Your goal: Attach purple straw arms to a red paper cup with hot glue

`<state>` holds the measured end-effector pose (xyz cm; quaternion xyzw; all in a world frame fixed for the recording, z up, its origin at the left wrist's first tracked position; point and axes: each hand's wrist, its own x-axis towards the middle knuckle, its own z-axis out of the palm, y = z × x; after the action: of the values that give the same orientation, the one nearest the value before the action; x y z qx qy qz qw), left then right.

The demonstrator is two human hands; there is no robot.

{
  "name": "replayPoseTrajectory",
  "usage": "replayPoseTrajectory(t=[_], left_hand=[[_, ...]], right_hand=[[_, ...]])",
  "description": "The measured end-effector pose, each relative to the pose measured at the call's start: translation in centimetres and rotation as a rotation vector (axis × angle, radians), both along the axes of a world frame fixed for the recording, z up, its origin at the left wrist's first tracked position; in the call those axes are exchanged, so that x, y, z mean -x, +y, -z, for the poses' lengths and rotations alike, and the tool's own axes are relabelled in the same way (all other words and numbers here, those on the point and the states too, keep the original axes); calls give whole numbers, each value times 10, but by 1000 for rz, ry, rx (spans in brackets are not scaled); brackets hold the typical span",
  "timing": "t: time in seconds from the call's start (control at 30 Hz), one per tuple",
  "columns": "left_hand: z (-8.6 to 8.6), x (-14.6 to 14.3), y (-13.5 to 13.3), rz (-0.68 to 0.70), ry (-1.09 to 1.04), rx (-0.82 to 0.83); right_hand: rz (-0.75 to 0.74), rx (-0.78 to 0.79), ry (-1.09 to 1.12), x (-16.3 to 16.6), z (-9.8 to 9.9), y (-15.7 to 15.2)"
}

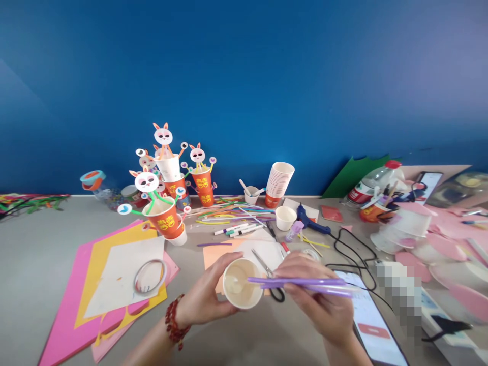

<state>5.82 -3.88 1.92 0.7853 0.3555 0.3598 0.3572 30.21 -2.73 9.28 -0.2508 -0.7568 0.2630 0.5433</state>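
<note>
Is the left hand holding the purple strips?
No, the left hand holds a paper cup, while the purple strips are in the right hand.

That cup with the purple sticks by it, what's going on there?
A person is holding a paper cup in their left hand, its open top facing us. Their right hand grips some purple sticks, with the tips over the cup's opening; I can't tell if they reach inside. Farther back, to the left, stand cups with bunny faces.
</note>
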Motion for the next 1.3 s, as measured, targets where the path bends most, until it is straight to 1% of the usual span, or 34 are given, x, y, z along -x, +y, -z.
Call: replayPoseTrajectory(t=[0.17,0.27,0.37,0.53,0.7,0.77,0.9,1.13,1.3], left_hand=[[-6,-2,-1,1,13,-3],[-7,-3,0,1,10,-8],[-6,-4,-1,-5,-2,-19],[-6,-3,-2,-14,-2,-17],[-6,-4,-1,-17,-3,-1],[-5,-3,-1,-10,-14,20],[0,-2,0,5,-74,68],[4,-2,0,19,-152,148],[4,-4,-1,15,-171,160]], right_hand=[[-19,-54,-101,7,-5,1],[-35,-104,-112,7,-6,0],[-40,-120,-108,9,-6,-1],[-23,-95,-78,14,-3,-1],[-16,-71,-189,17,6,0],[-8,-50,-200,19,9,1],[14,-26,-161,20,11,2],[0,68,-113,22,10,0],[29,45,-67,29,12,-1]])
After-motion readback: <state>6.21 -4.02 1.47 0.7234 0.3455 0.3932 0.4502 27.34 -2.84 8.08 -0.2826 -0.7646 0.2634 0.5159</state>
